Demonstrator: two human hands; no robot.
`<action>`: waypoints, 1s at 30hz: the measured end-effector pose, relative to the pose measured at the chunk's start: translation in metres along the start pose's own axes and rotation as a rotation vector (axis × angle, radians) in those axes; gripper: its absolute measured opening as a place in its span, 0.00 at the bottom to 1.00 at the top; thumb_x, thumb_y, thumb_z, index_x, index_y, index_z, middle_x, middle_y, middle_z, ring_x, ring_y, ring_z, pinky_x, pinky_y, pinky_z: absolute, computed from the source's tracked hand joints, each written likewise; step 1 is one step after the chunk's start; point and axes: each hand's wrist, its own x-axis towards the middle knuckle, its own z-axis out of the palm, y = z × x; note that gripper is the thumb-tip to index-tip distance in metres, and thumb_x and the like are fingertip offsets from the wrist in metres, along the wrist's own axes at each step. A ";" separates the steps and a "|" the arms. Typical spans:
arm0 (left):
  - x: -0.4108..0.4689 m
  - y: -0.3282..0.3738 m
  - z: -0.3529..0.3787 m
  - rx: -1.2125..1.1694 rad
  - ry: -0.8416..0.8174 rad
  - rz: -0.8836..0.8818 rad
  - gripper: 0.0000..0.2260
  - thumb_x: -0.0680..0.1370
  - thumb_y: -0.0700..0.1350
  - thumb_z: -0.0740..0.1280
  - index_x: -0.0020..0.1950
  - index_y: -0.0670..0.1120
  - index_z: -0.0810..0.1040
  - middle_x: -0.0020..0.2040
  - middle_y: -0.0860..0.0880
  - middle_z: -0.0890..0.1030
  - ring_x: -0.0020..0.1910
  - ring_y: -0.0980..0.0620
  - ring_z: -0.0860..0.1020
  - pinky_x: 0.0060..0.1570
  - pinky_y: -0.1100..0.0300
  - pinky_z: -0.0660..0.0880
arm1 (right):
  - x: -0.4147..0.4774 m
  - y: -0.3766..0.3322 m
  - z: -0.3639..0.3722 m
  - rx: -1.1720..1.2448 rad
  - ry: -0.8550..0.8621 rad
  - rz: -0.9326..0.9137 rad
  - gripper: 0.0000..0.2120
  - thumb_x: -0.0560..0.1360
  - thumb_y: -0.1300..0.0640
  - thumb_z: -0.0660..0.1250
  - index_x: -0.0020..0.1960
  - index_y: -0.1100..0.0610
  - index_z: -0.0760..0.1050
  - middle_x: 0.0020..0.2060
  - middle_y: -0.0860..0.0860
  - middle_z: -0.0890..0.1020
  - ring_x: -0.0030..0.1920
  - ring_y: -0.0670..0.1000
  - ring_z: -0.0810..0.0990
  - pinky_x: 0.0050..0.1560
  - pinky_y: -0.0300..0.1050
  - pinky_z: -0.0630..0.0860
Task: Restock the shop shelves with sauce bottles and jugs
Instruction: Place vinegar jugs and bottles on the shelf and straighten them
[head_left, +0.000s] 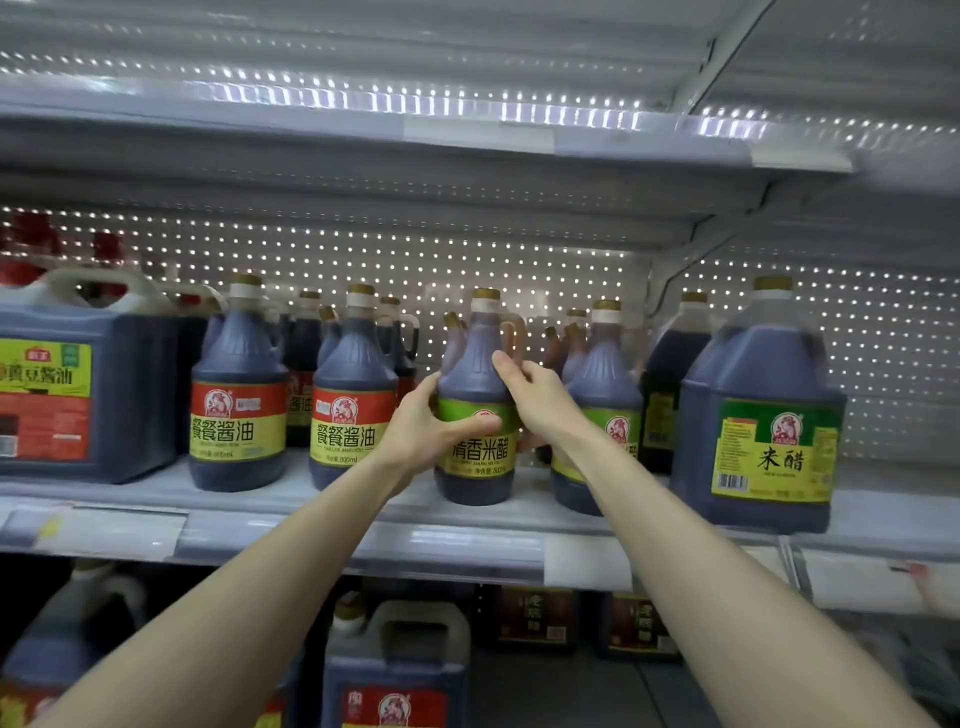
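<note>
- Clasping the dark plastic sauce bottle with the green-and-yellow label and gold cap (470, 379) from both sides: left hand (421, 431) curled round its left flank with the thumb lying across the label, right hand (540, 400) wrapped round the right shoulder just under the loop handle.
- Standing in the front row of the pale metal shelf (363, 519), between a red-labelled dark sauce bottle (353, 395) and a second green-labelled dark bottle (602, 384); base looking down on the shelf board, though contact cannot be told for sure.
- Risking a knock on the green-labelled neighbour, since the right hand is squeezing into the narrow gap beside it; a sideways nudge could likely topple that bottle toward the big blue-tinted jug with the green label (763, 410).
- Risking a forward tip as well, with the base sitting near the shelf's front lip.
- Running its long axis vertically, cap up; label facing out toward the aisle, handle pointing right and slightly back.
</note>
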 end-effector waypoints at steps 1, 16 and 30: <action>0.001 -0.002 0.000 -0.002 0.002 -0.001 0.27 0.66 0.46 0.78 0.62 0.49 0.73 0.53 0.50 0.82 0.51 0.53 0.82 0.50 0.57 0.79 | 0.000 0.002 0.001 -0.008 0.003 0.007 0.24 0.80 0.41 0.55 0.66 0.58 0.71 0.60 0.55 0.78 0.58 0.57 0.77 0.59 0.60 0.76; -0.023 -0.008 0.001 -0.099 0.017 -0.064 0.17 0.79 0.47 0.65 0.67 0.50 0.68 0.55 0.50 0.79 0.50 0.56 0.78 0.38 0.66 0.73 | -0.025 0.045 0.032 0.173 0.070 0.073 0.20 0.81 0.42 0.51 0.69 0.48 0.68 0.64 0.50 0.75 0.65 0.54 0.73 0.68 0.58 0.68; -0.032 -0.001 -0.002 -0.138 -0.086 -0.095 0.14 0.81 0.45 0.62 0.65 0.56 0.67 0.51 0.54 0.79 0.49 0.60 0.78 0.39 0.65 0.75 | -0.034 0.043 0.029 0.102 0.114 0.036 0.16 0.83 0.46 0.52 0.65 0.49 0.69 0.55 0.48 0.76 0.61 0.52 0.75 0.65 0.56 0.72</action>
